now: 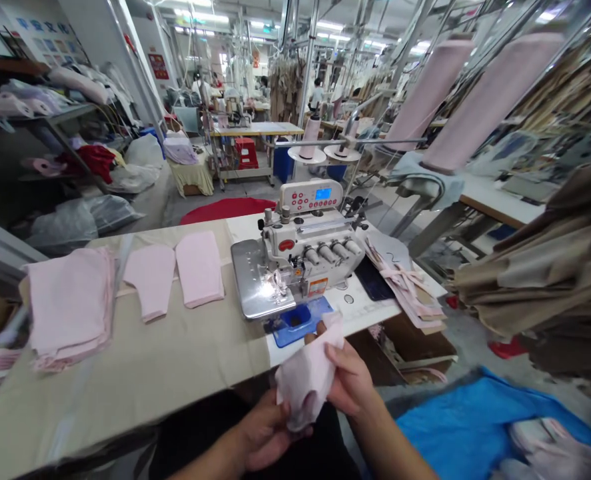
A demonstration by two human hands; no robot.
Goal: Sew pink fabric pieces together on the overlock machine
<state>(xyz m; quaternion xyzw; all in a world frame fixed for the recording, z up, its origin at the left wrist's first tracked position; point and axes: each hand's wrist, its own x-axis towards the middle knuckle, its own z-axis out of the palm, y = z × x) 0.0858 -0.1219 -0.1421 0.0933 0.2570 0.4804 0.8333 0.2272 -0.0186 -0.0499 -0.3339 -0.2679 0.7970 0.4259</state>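
A piece of pale pink fabric (302,373) hangs between my two hands, above my lap and just in front of the table edge. Its lower left end is gripped by my left hand (265,427), fingers closed on it. My right hand (348,377) pinches its right side, with some fingers hidden behind the cloth. Just beyond stands a white overlock sewing machine (320,247), its work light lit over a metal plate (248,277). On the table to the left lie two cut pink pieces (151,277) and a stack of pink fabric (70,300).
Pink strips and papers (410,287) lie right of the machine beside a dark phone-like slab (374,277). Large pink thread cones (495,100) rise at the right. A blue sheet (470,420) covers the floor at lower right; brown garments (535,260) hang above it.
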